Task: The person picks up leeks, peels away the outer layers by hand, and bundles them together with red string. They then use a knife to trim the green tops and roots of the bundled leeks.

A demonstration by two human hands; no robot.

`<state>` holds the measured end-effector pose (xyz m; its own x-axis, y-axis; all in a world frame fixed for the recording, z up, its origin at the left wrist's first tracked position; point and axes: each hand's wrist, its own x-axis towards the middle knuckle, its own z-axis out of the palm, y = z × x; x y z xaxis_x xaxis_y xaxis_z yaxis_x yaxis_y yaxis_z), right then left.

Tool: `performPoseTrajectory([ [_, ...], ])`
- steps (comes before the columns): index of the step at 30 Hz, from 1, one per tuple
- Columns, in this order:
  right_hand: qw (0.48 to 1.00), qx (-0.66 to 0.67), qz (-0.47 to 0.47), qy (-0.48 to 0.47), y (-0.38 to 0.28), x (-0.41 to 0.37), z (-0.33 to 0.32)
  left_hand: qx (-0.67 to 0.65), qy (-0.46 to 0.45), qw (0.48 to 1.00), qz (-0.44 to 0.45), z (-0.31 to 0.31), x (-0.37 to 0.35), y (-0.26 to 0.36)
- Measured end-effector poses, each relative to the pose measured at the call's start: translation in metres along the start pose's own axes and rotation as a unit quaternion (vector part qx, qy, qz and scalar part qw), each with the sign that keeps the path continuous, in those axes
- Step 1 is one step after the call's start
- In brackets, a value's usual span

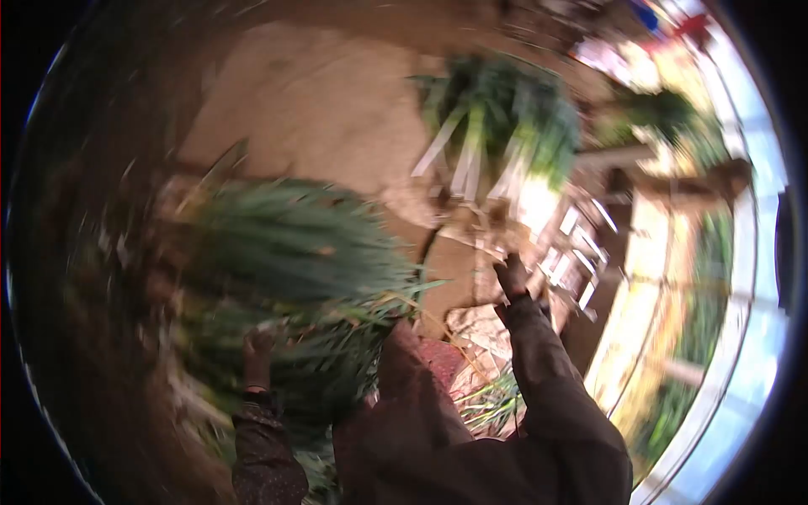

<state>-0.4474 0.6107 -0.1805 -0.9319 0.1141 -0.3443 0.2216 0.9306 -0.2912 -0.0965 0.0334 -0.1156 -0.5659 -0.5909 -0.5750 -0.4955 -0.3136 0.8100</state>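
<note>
My left hand (259, 343) is low over a large pile of long green leafy stalks (295, 244), which look like leeks or green onions. Its fingers are smeared by motion against the leaves. My right hand (512, 276) reaches forward with its fingers stretched out and the thumb apart, holding nothing that shows. Just beyond it lies a bunch of leeks (497, 126), white stems pointing toward me and green leaves away. The roots at the near end of that bunch are blurred.
Several white stalk pieces (581, 252) lie right of my right hand. Cut green leaves (492, 402) are beside my knee. A pale sheet (311, 101) covers the ground ahead. Along the right runs a translucent wall (749, 337) with greenery (711, 252) beside it.
</note>
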Motion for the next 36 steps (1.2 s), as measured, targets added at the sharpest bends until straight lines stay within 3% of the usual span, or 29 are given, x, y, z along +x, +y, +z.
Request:
performPoseTrajectory([
  [2,0.983,0.063,-0.086,-0.151,-0.022,-0.033,0.066,0.213,0.119,0.969,0.041,-0.077,-0.092,-0.057],
  [3,0.958,0.107,-0.127,-0.233,-0.038,-0.054,0.099,0.252,0.163,0.953,0.030,-0.097,-0.144,-0.069],
  [4,0.939,0.220,-0.064,-0.255,-0.087,-0.094,0.104,0.287,0.196,0.938,0.014,-0.107,-0.181,-0.081],
  [6,0.886,0.249,-0.112,-0.375,-0.150,-0.150,0.146,0.257,0.236,0.932,-0.100,-0.118,-0.254,-0.130],
  [8,0.822,0.229,-0.199,-0.483,-0.206,-0.204,0.191,0.195,0.275,0.934,-0.118,-0.111,-0.315,-0.170],
  [10,0.776,0.116,-0.343,-0.516,-0.286,-0.268,0.205,0.127,0.322,0.930,-0.125,-0.112,-0.328,-0.211],
  [12,0.724,0.046,-0.372,-0.579,-0.349,-0.328,0.235,0.051,0.391,0.906,-0.152,-0.124,-0.329,-0.252],
  [14,0.649,0.053,-0.415,-0.636,-0.399,-0.380,0.273,0.093,0.435,0.887,-0.125,-0.158,-0.306,-0.234],
  [17,0.657,0.056,-0.446,-0.606,-0.474,-0.481,0.302,0.098,0.508,0.853,-0.072,-0.223,-0.256,-0.244],
  [19,0.646,0.038,-0.487,-0.587,-0.500,-0.529,0.345,0.207,0.527,0.824,-0.035,-0.273,-0.224,-0.256],
  [20,0.639,0.031,-0.507,-0.578,-0.510,-0.551,0.367,0.227,0.523,0.819,-0.063,-0.293,-0.210,-0.264],
  [22,0.580,0.018,-0.656,-0.484,-0.528,-0.588,0.403,0.268,0.511,0.808,-0.118,-0.328,-0.182,-0.279],
  [23,0.542,0.011,-0.721,-0.432,-0.533,-0.604,0.418,0.253,0.466,0.832,-0.163,-0.342,-0.170,-0.285],
  [25,0.643,-0.059,-0.639,-0.417,-0.542,-0.638,0.441,0.223,0.364,0.869,-0.251,-0.362,-0.155,-0.289],
  [26,0.690,-0.092,-0.594,-0.404,-0.546,-0.651,0.448,0.237,0.364,0.868,-0.242,-0.364,-0.152,-0.290],
  [29,0.678,-0.181,-0.622,-0.349,-0.545,-0.674,0.472,0.285,0.371,0.858,-0.211,-0.362,-0.146,-0.300],
  [31,0.683,-0.238,-0.613,-0.317,-0.542,-0.684,0.479,0.209,0.381,0.869,-0.238,-0.356,-0.147,-0.299],
  [32,0.699,-0.220,-0.586,-0.345,-0.542,-0.682,0.482,0.171,0.384,0.872,-0.250,-0.357,-0.147,-0.296],
  [33,0.714,-0.201,-0.558,-0.371,-0.544,-0.678,0.485,0.098,0.324,0.908,-0.248,-0.370,-0.155,-0.287],
  [35,0.736,-0.145,-0.524,-0.403,-0.545,-0.661,0.489,0.065,0.312,0.937,-0.143,-0.381,-0.167,-0.290],
  [36,0.721,-0.059,-0.529,-0.443,-0.550,-0.646,0.489,0.048,0.305,0.947,-0.091,-0.386,-0.173,-0.288],
])
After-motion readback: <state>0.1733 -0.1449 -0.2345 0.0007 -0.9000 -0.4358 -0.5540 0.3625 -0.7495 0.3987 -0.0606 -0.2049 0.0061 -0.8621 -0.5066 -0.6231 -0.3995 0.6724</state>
